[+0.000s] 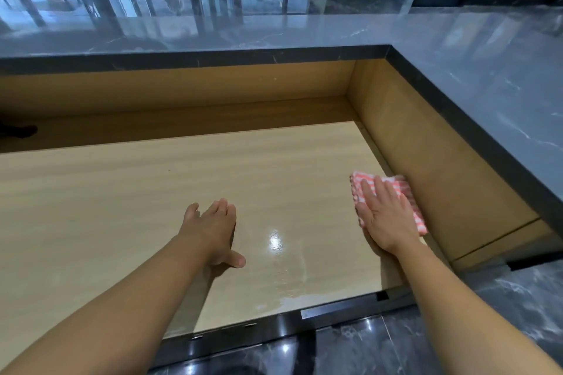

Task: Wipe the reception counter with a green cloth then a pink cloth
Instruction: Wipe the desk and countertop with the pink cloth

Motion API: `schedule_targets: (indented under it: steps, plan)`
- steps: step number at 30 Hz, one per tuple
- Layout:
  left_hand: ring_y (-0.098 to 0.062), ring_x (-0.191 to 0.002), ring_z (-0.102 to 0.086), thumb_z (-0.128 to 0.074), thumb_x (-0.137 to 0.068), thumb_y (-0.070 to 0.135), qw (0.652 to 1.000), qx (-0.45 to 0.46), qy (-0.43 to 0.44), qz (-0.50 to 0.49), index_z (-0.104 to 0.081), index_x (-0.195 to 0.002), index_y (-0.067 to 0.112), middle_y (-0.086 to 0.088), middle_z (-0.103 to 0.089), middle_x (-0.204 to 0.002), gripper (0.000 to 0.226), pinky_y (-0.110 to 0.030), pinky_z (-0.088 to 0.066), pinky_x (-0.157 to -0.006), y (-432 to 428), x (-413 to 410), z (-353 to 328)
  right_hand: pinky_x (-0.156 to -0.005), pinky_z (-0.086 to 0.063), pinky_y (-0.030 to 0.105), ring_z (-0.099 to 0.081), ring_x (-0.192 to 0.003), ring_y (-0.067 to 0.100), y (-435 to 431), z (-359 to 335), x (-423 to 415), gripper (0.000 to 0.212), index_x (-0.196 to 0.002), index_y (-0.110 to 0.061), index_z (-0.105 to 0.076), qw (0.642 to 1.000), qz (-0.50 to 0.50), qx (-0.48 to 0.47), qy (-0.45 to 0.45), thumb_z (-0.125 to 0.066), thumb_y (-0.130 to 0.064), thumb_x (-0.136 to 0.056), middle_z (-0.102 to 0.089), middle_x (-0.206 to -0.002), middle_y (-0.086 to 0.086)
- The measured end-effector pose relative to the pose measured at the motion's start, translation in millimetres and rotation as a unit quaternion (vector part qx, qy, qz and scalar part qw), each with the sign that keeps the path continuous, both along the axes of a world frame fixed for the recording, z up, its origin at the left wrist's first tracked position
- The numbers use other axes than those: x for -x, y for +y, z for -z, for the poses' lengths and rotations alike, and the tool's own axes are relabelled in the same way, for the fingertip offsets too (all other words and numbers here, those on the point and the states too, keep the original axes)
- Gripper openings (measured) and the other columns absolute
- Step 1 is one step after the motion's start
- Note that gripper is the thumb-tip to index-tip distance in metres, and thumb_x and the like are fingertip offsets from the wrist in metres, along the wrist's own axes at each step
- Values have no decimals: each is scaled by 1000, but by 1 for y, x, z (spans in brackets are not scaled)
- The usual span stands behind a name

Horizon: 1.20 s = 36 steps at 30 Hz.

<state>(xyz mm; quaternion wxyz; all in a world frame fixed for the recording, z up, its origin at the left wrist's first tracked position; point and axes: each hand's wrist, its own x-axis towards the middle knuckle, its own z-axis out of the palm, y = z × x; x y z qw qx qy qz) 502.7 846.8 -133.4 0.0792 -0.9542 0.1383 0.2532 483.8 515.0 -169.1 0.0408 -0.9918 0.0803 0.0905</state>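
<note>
The pink cloth (pixel 393 202) lies flat on the wooden counter (pixel 152 191), at its right end, just beside the side wall (pixel 426 155). The right hand (pixel 385 216) presses down on the cloth with straight, spread fingers. The left hand (pixel 213 229) rests palm down on the bare wood left of the cloth, fingers straight and holding nothing. A wet streak (pixel 289 271) shines on the wood between the hands. The grey stone ledge (pixel 487 75) runs above the wall.

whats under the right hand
A pink striped cloth, pressed flat on the wooden desk top by the right hand. Its edges show around the fingers; its middle, and the desk beneath it, are covered.
</note>
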Motion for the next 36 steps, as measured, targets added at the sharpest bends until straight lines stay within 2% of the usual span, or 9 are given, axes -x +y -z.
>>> schedule_targets:
  steps: [5, 9, 13, 19, 22, 26, 29, 31, 36]
  plan:
    - [-15, -149, 0, -66, -70, 69, 1000, -17, 12, -4, -7, -151, 9, -6, -7, -161, 117, -50, 3, -116, -3, -2, 1, -118, 9, 45, 13, -149, 23, 54, 5, 4, 58, -155, -26, 8, 996, 85, -27, -20, -11, -44, -103, 13, -162, 3]
    - [-15, -149, 1, -65, -72, 69, 1000, -18, 15, -6, -5, -152, 9, -6, -4, -162, 117, -50, 5, -116, -2, -3, -1, -117, 16, 42, 23, -146, 22, 125, 6, 17, 57, -151, -26, 18, 998, -8, -42, -34, 3, -44, -98, 24, -159, 3]
    - [-15, -149, -5, -65, -72, 68, 1000, -16, 4, -3, -17, -149, 11, -5, -15, -160, 107, -52, 2, -115, -1, -2, -2, -109, 30, 39, 33, -141, 20, 190, 7, 35, 63, -150, -27, 21, 989, -138, -55, -23, 14, -48, -90, 31, -156, 0]
    - [-15, -149, -1, -64, -73, 68, 1000, -23, 17, -9, -8, -152, 12, -4, -5, -162, 112, -52, 4, -115, -2, 1, -4, -114, 23, 38, 27, -145, 14, 165, 4, 34, 62, -152, -33, 11, 973, -227, -46, -7, 1, -53, -94, 25, -158, -7]
    - [-16, -148, -10, -64, -72, 69, 1000, -21, 9, -11, -13, -149, 11, -3, -15, -158, 110, -52, 2, -116, -3, 0, -3, -113, 23, 34, 25, -145, 15, 114, 4, 30, 61, -151, -33, 15, 982, -187, -31, -8, -7, -51, -98, 29, -154, -7]
    - [-15, -147, -13, -64, -71, 71, 1000, -19, 1, -8, -16, -148, 12, -1, -20, -156, 107, -52, 2, -116, -2, 1, -4, -115, 15, 36, 20, -147, 16, 37, 4, 35, 81, -149, -30, 18, 996, -88, 2, -2, 25, -65, -76, 26, -155, -6]
    - [-14, -147, -14, -60, -71, 74, 1000, 1, -28, -13, -19, -147, 16, -1, -19, -157, 104, -52, 4, -116, 5, 6, 0, -119, 8, 38, 17, -148, 17, 1, 1, 41, 60, -153, -28, 10, 1000, -21, -5, 17, 1, -52, -98, 18, -161, -1]
    - [-14, -149, -2, -55, -76, 74, 999, 10, -52, -13, -10, -152, 17, -2, -5, -162, 105, -52, 8, -115, 8, 15, 1, -120, 7, 41, 16, -148, 19, 1, 0, 43, 58, -154, -26, 11, 999, 16, -10, 28, -10, -45, -103, 18, -161, 1]
    - [-11, -149, 4, -43, -93, 59, 995, 63, -76, -6, 0, -155, 20, 0, 6, -162, 84, -47, 12, -115, 7, 46, -1, -115, 16, 46, 20, -147, 25, 72, 2, 51, 60, -154, -24, 13, 997, 64, -35, 2, -8, -45, -102, 21, -160, 4]
